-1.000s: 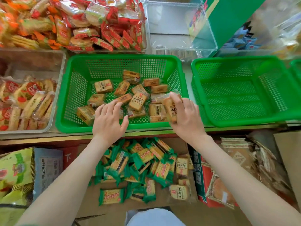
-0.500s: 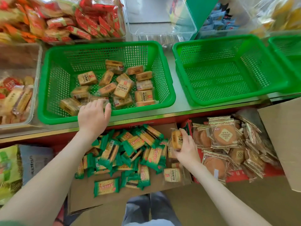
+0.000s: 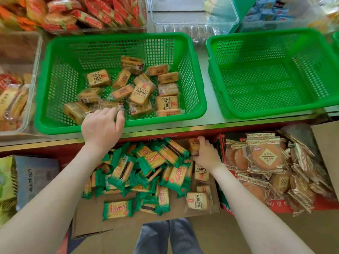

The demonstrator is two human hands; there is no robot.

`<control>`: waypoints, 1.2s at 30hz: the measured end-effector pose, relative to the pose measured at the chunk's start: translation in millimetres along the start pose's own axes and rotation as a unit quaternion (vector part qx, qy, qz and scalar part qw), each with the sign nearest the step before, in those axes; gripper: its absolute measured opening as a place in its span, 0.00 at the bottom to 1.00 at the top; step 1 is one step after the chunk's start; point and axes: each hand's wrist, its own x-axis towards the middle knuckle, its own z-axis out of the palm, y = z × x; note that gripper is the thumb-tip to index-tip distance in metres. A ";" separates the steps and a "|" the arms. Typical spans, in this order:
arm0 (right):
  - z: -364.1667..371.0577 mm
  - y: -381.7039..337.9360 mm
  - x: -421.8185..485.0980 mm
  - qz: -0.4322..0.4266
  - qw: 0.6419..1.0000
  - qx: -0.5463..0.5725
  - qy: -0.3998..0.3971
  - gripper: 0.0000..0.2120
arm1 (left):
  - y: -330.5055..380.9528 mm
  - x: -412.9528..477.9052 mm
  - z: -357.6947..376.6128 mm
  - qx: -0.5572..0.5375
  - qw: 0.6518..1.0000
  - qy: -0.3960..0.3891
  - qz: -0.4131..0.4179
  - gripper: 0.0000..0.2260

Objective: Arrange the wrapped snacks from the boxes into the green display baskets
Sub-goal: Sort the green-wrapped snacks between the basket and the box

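In the lower middle of the frame we see the right hand (image 3: 207,154) down in the cardboard box (image 3: 91,220). Its fingers are curled round a tan packet (image 3: 193,146) at the box's upper right corner, just beside the heap of green-wrapped snacks (image 3: 146,162). The left hand (image 3: 102,127) lies over the near rim of the left green basket (image 3: 55,79), fingers loosely extended. Its tips touch the nearest of the tan wrapped snacks (image 3: 140,92) scattered over the basket floor, and it grips nothing we can make out. The right green basket (image 3: 266,33) stands just beside it at upper right. Round biscuit packs (image 3: 264,156) fill the red box (image 3: 278,203) at lower right.
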 end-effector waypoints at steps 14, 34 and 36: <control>-72.7 -83.0 -66.7 -0.375 0.893 0.010 0.250 0.15 | -1.9 2.7 -4.4 -0.028 0.998 -0.063 0.000 0.24; -136.8 -173.9 96.8 -0.235 0.900 -0.332 -0.154 0.49 | -4.6 2.0 -1.0 -0.038 0.999 0.011 0.016 0.19; -138.9 -171.0 97.8 -0.253 0.897 -0.331 -0.149 0.47 | -4.6 1.9 -0.5 -0.038 0.999 0.006 0.017 0.19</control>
